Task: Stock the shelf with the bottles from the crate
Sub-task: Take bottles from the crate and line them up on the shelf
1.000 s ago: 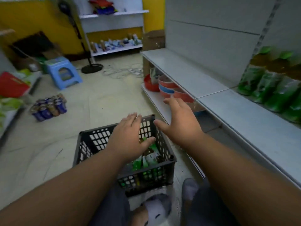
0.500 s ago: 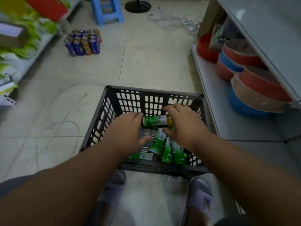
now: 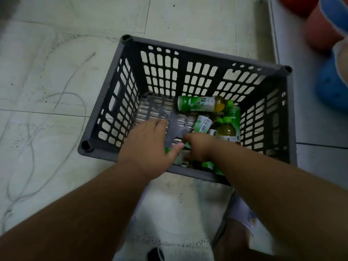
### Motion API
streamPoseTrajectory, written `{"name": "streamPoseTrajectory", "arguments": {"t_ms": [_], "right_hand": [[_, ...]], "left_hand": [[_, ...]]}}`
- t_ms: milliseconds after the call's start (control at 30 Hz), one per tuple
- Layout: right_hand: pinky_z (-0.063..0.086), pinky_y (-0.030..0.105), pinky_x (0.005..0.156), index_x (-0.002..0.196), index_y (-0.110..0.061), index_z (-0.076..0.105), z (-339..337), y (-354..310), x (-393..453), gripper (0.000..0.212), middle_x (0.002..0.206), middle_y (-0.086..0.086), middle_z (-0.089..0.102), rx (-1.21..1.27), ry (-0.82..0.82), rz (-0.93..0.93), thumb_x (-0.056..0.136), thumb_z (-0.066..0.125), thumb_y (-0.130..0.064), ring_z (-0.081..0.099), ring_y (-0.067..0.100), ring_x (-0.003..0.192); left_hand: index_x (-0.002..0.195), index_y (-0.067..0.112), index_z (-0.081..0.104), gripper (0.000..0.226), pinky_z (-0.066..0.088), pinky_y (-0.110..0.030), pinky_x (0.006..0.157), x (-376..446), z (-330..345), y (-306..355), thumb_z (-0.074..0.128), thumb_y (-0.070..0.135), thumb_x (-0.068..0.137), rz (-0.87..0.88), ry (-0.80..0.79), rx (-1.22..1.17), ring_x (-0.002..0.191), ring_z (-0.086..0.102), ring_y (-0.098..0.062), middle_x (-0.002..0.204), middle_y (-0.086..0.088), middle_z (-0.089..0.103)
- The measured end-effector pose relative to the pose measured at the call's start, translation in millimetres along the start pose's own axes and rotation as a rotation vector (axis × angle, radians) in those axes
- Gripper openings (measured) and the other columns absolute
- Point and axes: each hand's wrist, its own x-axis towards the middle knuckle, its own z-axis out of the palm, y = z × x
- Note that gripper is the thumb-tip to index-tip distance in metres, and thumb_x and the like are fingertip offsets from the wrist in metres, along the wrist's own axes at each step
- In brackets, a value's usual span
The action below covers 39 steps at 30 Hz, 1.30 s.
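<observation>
Head view: pale tiled floor (image 3: pixel 188 19) with a thin white cable (image 3: pixel 56 95) looping across it on the left, and the edge of a white bottom shelf (image 3: pixel 293 72) on the right with blurry red and blue plastic bowls (image 3: pixel 327 53). The dark grey slotted plastic crate (image 3: pixel 188 51) sits on the floor with green-labelled tea bottles (image 3: pixel 199 104) lying inside, mostly on its right side. The left hand (image 3: pixel 148 146) is down in the crate, fingers fairly straight. The right hand (image 3: pixel 197 147) curls around a bottle near the front wall. Compared with half a second ago, the camera has tipped further down and both hands have dropped lower into the crate.
</observation>
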Motion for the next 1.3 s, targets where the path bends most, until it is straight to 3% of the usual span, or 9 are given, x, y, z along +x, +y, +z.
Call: {"name": "streamPoseTrajectory", "arguments": {"t_ms": [333,433,500,600,733,833,933,1167,1300], "right_hand": [[0.053,0.040,0.092,0.121,-0.011,0.065,18,4,55,0.046,0.105,0.009,0.068,0.000,-0.255,0.146,0.085,0.076,-0.037,0.064,0.030,0.093],[0.050,0.034,0.076,0.082,-0.012,0.066,17,4,48,0.024,0.075,0.001,0.063,0.097,-0.288,0.189,0.088,0.072,-0.034,0.060,0.020,0.068],[0.050,0.033,0.076,0.071,-0.020,0.060,17,6,44,0.025,0.075,0.001,0.065,0.144,-0.301,0.201,0.088,0.071,-0.035,0.060,0.017,0.066],[0.052,0.037,0.087,0.084,-0.022,0.063,15,7,39,0.027,0.099,0.004,0.070,0.222,-0.267,0.156,0.080,0.076,-0.045,0.064,0.021,0.084],[0.054,0.035,0.084,0.122,-0.013,0.058,-4,7,27,0.063,0.108,0.001,0.061,0.387,0.018,0.161,0.074,0.083,-0.045,0.061,0.021,0.095],[0.053,0.034,0.083,0.126,-0.016,0.058,-21,3,22,0.073,0.112,0.002,0.063,0.388,0.314,0.141,0.067,0.087,-0.049,0.062,0.022,0.102],[0.054,0.036,0.083,0.117,-0.018,0.061,-21,-2,30,0.058,0.111,0.004,0.064,0.510,0.482,0.079,0.069,0.088,-0.038,0.062,0.023,0.099],[0.047,0.030,0.082,0.117,-0.030,0.046,-1,-14,58,0.056,0.116,-0.003,0.063,0.671,0.463,-0.088,0.075,0.083,-0.034,0.061,0.018,0.103],[0.047,0.029,0.086,0.129,-0.025,0.051,3,-14,69,0.067,0.120,0.000,0.066,0.536,0.477,-0.139,0.072,0.086,-0.028,0.063,0.020,0.108]], "left_hand": [[0.135,0.009,0.050,0.076,0.043,-0.044,0.099,7,4,-3,0.030,0.068,0.091,0.004,-0.067,0.000,0.115,0.052,-0.029,0.125,-0.012,0.059],[0.131,0.009,0.054,0.074,0.044,-0.044,0.095,6,3,-3,0.032,0.067,0.091,-0.007,-0.061,0.000,0.111,0.053,-0.030,0.120,-0.012,0.060],[0.131,0.008,0.054,0.074,0.045,-0.043,0.095,6,4,-4,0.032,0.066,0.090,-0.004,-0.061,-0.001,0.110,0.054,-0.030,0.119,-0.012,0.061],[0.131,0.009,0.054,0.072,0.045,-0.043,0.097,5,5,-4,0.033,0.065,0.091,-0.001,-0.047,-0.014,0.110,0.054,-0.029,0.118,-0.011,0.061],[0.131,0.011,0.053,0.070,0.044,-0.043,0.098,4,6,-4,0.032,0.065,0.091,0.004,-0.039,-0.013,0.110,0.054,-0.027,0.117,-0.009,0.060],[0.127,0.011,0.055,0.069,0.039,-0.044,0.106,5,7,-5,0.033,0.065,0.091,0.004,-0.022,-0.023,0.110,0.054,-0.028,0.116,-0.008,0.060],[0.129,0.011,0.055,0.069,0.037,-0.045,0.109,4,9,-5,0.036,0.065,0.090,0.002,0.007,-0.048,0.113,0.055,-0.029,0.118,-0.009,0.061],[0.133,0.012,0.051,0.072,0.036,-0.046,0.110,6,10,-6,0.034,0.066,0.089,-0.012,-0.013,-0.068,0.117,0.053,-0.028,0.122,-0.007,0.059],[0.133,0.011,0.051,0.071,0.036,-0.047,0.110,6,11,-7,0.035,0.065,0.090,-0.008,0.001,-0.073,0.117,0.053,-0.027,0.123,-0.008,0.060]]}}
